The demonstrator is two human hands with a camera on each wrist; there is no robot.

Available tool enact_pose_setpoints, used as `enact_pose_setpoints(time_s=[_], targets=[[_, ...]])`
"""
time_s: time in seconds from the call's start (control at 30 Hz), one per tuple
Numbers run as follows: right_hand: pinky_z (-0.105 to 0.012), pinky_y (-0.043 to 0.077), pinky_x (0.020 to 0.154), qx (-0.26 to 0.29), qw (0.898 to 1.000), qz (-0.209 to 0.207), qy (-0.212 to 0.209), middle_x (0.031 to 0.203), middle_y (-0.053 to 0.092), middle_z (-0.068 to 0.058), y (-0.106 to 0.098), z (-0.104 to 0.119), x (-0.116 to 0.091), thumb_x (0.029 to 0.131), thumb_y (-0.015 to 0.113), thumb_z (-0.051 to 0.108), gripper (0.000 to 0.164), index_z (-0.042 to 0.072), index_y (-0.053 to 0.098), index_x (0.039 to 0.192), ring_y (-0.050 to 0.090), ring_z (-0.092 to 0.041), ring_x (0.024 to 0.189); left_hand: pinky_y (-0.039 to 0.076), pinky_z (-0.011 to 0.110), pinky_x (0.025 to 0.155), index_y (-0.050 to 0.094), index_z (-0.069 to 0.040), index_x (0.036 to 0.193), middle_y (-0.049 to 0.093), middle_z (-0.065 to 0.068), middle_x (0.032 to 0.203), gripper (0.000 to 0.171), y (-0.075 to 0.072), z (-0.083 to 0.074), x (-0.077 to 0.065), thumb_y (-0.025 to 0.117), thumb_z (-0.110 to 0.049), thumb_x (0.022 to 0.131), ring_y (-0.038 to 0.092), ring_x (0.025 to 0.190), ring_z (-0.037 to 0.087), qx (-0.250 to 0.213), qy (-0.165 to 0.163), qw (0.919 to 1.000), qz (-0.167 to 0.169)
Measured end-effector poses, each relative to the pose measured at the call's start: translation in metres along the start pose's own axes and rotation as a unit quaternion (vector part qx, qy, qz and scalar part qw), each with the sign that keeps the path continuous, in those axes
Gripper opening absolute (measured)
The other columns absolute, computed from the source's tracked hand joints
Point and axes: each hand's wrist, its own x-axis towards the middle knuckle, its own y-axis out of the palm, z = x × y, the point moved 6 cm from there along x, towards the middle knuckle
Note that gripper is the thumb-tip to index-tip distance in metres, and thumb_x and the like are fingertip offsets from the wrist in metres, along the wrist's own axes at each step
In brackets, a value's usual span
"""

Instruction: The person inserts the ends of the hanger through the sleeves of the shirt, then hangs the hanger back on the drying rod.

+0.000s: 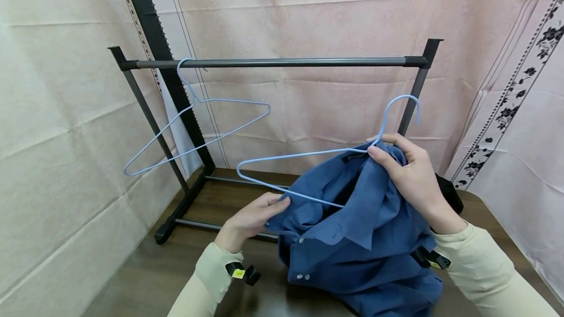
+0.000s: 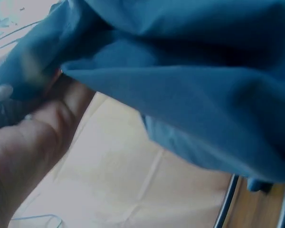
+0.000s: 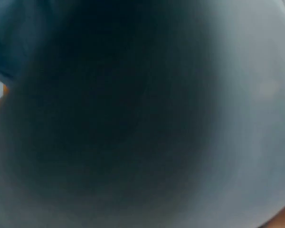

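A blue button-up shirt (image 1: pixel 326 238) hangs bunched between my hands, its collar upright. One side of a light-blue hanger (image 1: pixel 299 155) sits inside the neck; the other side sticks out to the left, and its hook rises above the collar. My right hand (image 1: pixel 410 175) grips the collar and the hanger's neck together, thumb in front. At the left, my left hand (image 1: pixel 257 216) pinches the shirt's front edge between thumb and fingers, below the hanger's bar. In the left wrist view, shirt cloth (image 2: pixel 190 104) covers the fingertips. Blurred cloth fills most of the right wrist view.
Behind the shirt stands a black garment rack (image 1: pixel 282 63) with a top bar and low crossbars. A second light-blue hanger (image 1: pixel 220 138) hangs on its left part. The rack is on a brown wooden table (image 1: pixel 145 278). Pale curtains (image 1: pixel 308 23) surround it.
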Motion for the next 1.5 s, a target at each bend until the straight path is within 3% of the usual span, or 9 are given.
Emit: enact_pose_setpoints(time_s=[0.2, 0.37, 0.53, 0.7, 0.87, 1.03, 1.27, 1.33, 1.5], targets=[[-0.023, 0.036, 0.085, 0.001, 1.000, 0.015, -0.001, 0.114, 0.061, 0.002, 0.001, -0.003, -0.003, 0.092, 0.061, 0.021, 0.020, 0.016, 0.063, 0.110, 0.052, -0.010, 0.103, 0.045, 0.021, 0.070, 0.065, -0.014, 0.101, 0.063, -0.006, 0.086, 0.033, -0.007, -0.016, -0.008, 0.034, -0.025, 0.103, 0.057, 0.078, 0.005, -0.094, 0.057, 0.9927, 0.049], [-0.024, 0.038, 0.082, -0.024, 0.999, 0.022, 0.014, 0.108, 0.061, 0.005, 0.001, -0.005, -0.006, 0.091, 0.061, 0.025, 0.022, 0.023, 0.064, 0.113, 0.054, -0.011, 0.097, 0.045, 0.022, 0.068, 0.066, -0.013, 0.100, 0.063, -0.005, 0.081, 0.038, -0.010, -0.032, -0.011, 0.030, -0.025, 0.104, 0.057, 0.072, 0.006, -0.117, 0.038, 0.9921, 0.026], [-0.023, 0.037, 0.085, -0.046, 0.998, 0.031, 0.015, 0.109, 0.062, 0.010, 0.002, -0.006, -0.008, 0.091, 0.062, 0.030, 0.020, 0.027, 0.065, 0.110, 0.053, -0.006, 0.104, 0.042, 0.023, 0.066, 0.068, -0.013, 0.092, 0.058, -0.005, 0.072, 0.036, -0.016, -0.049, -0.017, 0.037, -0.029, 0.102, 0.053, 0.067, 0.006, -0.089, 0.004, 0.9958, -0.019], [-0.023, 0.038, 0.084, -0.081, 0.996, 0.022, -0.025, 0.103, 0.065, 0.010, 0.003, -0.005, -0.010, 0.091, 0.062, 0.027, 0.017, 0.031, 0.065, 0.107, 0.055, -0.007, 0.102, 0.043, 0.024, 0.067, 0.068, -0.011, 0.096, 0.058, -0.004, 0.075, 0.043, -0.014, -0.062, -0.020, 0.028, -0.024, 0.104, 0.053, 0.069, 0.007, -0.065, 0.002, 0.9977, -0.016], [-0.037, 0.042, 0.079, -0.106, 0.992, 0.020, -0.066, 0.101, 0.067, 0.000, 0.004, -0.001, -0.012, 0.092, 0.060, 0.023, 0.023, 0.030, 0.062, 0.114, 0.061, -0.018, 0.097, 0.046, 0.023, 0.067, 0.067, -0.010, 0.104, 0.060, -0.002, 0.079, 0.041, -0.013, -0.070, -0.024, 0.027, -0.020, 0.104, 0.056, 0.071, 0.008, -0.035, -0.009, 0.9984, -0.043], [-0.048, 0.041, 0.083, -0.101, 0.990, 0.028, -0.091, 0.114, 0.063, -0.003, 0.007, 0.002, -0.012, 0.093, 0.058, 0.018, 0.027, 0.023, 0.056, 0.119, 0.060, -0.023, 0.102, 0.045, 0.027, 0.073, 0.066, -0.011, 0.108, 0.060, 0.001, 0.086, 0.034, -0.014, -0.078, -0.029, 0.035, -0.025, 0.103, 0.054, 0.077, 0.012, 0.057, -0.029, 0.9921, -0.108], [-0.037, 0.041, 0.084, -0.102, 0.989, 0.034, -0.105, 0.114, 0.061, 0.005, 0.009, 0.003, -0.012, 0.092, 0.059, 0.014, 0.030, 0.021, 0.056, 0.121, 0.057, -0.008, 0.101, 0.045, 0.036, 0.084, 0.050, -0.008, 0.133, 0.057, 0.008, 0.119, 0.039, -0.005, -0.090, -0.031, 0.036, -0.028, 0.103, 0.055, 0.100, 0.024, 0.219, -0.015, 0.9628, -0.158], [-0.031, 0.040, 0.085, -0.093, 0.990, 0.039, -0.101, 0.114, 0.061, 0.007, 0.010, 0.003, -0.012, 0.091, 0.061, 0.012, 0.030, 0.021, 0.058, 0.119, 0.056, -0.004, 0.101, 0.046, 0.036, 0.082, 0.047, -0.017, 0.137, 0.055, 0.003, 0.126, 0.039, -0.004, -0.093, -0.031, 0.036, -0.031, 0.102, 0.056, 0.102, 0.023, 0.281, -0.010, 0.9416, -0.185], [-0.021, 0.038, 0.082, -0.084, 0.990, 0.048, -0.107, 0.114, 0.060, 0.009, 0.011, 0.004, -0.012, 0.087, 0.066, 0.008, 0.031, 0.021, 0.061, 0.115, 0.053, -0.004, 0.099, 0.047, 0.035, 0.066, 0.052, -0.033, 0.131, 0.060, -0.007, 0.116, 0.034, -0.003, -0.100, -0.033, 0.039, -0.040, 0.100, 0.058, 0.086, 0.019, 0.403, -0.014, 0.8764, -0.263]])
